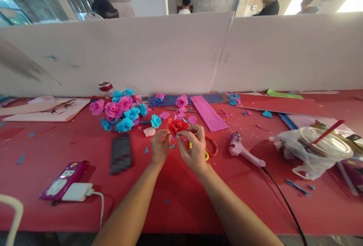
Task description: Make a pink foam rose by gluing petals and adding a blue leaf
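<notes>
Between my two hands is a red paper flower [177, 125] with layered petals, raised above the red table. My left hand [160, 144] pinches its lower left edge. Thumb and fingers of my right hand [195, 145] close on its right side. Partly hidden behind my right hand lie scissors [213, 147] with red and yellow handles. Just beyond the flower are loose pink paper petals [180, 116] and a pink paper strip [209, 113]. A blue paper flower [155, 121] rests near my left hand.
A bunch of pink and blue paper flowers [119, 109] lies at the back left. Nearer are a black phone [121, 153] and a purple pouch [64, 179]. To the right sit a corded glue gun [245, 153] and a lidded bowl [326, 142]. A white partition [127, 55] stands behind.
</notes>
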Demonstrator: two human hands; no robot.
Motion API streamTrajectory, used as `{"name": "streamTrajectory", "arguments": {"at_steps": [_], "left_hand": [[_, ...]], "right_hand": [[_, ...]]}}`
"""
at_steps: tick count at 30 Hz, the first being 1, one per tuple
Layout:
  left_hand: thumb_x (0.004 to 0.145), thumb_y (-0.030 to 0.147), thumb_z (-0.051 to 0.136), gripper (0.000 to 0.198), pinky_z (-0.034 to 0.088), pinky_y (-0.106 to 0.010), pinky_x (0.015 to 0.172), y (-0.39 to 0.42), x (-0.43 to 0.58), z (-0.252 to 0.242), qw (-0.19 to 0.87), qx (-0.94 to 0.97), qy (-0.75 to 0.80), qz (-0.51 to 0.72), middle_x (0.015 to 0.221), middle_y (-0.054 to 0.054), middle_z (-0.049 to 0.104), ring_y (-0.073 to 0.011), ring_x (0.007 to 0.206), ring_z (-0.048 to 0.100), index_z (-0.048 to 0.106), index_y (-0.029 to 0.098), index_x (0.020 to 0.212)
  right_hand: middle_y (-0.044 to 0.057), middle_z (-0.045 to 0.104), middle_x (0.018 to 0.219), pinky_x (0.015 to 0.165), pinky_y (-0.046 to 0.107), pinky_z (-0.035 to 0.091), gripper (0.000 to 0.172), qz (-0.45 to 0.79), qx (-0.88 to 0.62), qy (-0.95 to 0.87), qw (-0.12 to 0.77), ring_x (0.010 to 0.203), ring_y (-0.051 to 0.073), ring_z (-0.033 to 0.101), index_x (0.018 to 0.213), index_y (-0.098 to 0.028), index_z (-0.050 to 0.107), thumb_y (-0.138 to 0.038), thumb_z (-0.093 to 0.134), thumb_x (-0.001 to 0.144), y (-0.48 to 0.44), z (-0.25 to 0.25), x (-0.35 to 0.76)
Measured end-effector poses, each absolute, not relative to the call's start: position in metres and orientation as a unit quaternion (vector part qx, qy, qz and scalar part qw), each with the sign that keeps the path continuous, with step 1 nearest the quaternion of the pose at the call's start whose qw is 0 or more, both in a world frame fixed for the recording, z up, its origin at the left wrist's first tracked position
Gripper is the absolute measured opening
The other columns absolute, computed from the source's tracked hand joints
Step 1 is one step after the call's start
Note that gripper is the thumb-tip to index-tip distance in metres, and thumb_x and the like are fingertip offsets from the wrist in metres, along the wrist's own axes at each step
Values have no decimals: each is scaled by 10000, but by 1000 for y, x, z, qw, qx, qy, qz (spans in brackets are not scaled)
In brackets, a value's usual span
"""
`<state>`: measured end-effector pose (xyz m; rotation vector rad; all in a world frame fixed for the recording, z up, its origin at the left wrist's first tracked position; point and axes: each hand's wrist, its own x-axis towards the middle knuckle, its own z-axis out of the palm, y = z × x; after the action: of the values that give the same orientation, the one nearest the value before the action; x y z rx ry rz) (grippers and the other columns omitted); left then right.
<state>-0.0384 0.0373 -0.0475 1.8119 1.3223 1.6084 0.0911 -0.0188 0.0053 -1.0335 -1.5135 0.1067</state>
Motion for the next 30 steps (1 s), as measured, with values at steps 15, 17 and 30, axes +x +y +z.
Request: {"name": "streamTrajectory", "arguments": {"at_steps": [15,17,30], "left_hand": [[712,145,518,132,450,-236,569,27,-34,-27,202,651,459,570,640,4,637,-137,603,552,635,189,669],[717,158,545,117,460,-243,580,25,-34,-24,215,661,451,560,639,0,643,-146,616,568,648,191,672],[752,161,556,127,450,-252,606,26,-40,-33,196,649,427,598,638,-6,623,-135,616,554,665,173,688]], "right_hand": [[53,491,972,792,364,462,157,13,-440,-672,595,927,191,515,952,-239,645,-176,614,812,-19,1,92],[47,494,953,779,358,460,135,6,-438,-671,598,906,183,514,917,-244,663,-170,607,819,-18,0,93],[68,495,1020,802,395,440,237,-14,-429,-699,572,927,210,512,997,-246,632,-255,672,763,-25,5,94]]}}
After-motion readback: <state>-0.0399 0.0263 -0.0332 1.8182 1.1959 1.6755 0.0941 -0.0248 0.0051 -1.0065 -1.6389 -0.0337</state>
